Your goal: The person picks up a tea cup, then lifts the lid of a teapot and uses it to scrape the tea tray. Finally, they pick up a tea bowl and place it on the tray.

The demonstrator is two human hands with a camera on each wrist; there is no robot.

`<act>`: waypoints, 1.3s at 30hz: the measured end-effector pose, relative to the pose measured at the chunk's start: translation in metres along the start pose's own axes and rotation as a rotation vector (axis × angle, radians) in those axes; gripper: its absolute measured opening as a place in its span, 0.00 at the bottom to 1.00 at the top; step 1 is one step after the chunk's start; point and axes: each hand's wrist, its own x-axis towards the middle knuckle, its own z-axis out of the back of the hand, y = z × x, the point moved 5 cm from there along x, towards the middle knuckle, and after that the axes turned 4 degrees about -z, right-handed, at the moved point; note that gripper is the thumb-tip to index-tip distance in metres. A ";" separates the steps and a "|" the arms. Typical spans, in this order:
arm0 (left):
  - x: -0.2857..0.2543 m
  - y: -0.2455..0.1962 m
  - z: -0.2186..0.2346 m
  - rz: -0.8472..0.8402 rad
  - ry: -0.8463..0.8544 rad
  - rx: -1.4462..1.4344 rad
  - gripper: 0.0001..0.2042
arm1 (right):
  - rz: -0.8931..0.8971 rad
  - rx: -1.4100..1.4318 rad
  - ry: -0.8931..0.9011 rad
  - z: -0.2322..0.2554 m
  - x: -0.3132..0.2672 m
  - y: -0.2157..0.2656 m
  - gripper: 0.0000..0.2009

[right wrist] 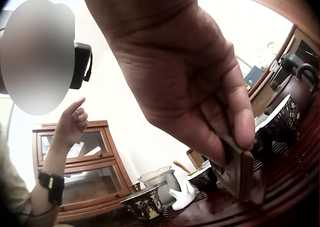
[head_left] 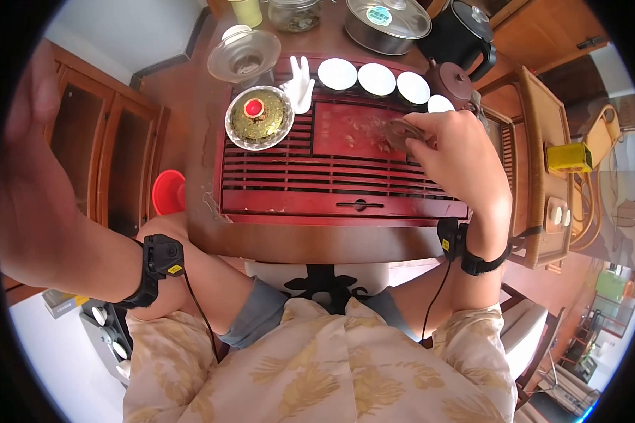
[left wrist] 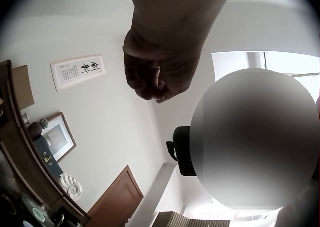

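Over the red slatted tea tray [head_left: 275, 199], my right hand [head_left: 462, 148] pinches a dark brown coaster [head_left: 397, 134] between thumb and fingers. Seen from the right wrist, the coaster [right wrist: 234, 174] is tilted on edge, low over the wet tray. A row of white-lined cups [head_left: 376, 80] stands behind that hand, with a brown clay teapot [head_left: 450, 81] at its right end. Raised at the far left, my left hand [head_left: 32, 106] holds nothing; in the right wrist view its index finger extends and the other fingers curl loosely.
On the tray's left are a patterned lidded bowl [head_left: 275, 125] and a white hand-shaped figurine [head_left: 300, 88]. Behind stand a glass strainer [head_left: 243, 53], a lidded steel pan [head_left: 381, 41] and a black kettle [head_left: 458, 35]. A wicker trolley [head_left: 536, 116] bears a yellow tin [head_left: 569, 158].
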 end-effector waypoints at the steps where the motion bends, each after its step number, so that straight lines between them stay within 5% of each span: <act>1: -0.002 0.000 0.002 0.002 -0.008 0.005 0.17 | 0.006 -0.002 -0.003 -0.001 0.000 -0.001 0.15; 19: -0.036 0.016 0.025 0.059 -0.116 0.082 0.16 | 0.045 0.293 -0.180 -0.012 0.010 0.027 0.16; 39: -0.043 0.018 0.031 0.088 -0.124 0.121 0.16 | 0.080 0.265 -0.164 -0.036 0.015 0.029 0.14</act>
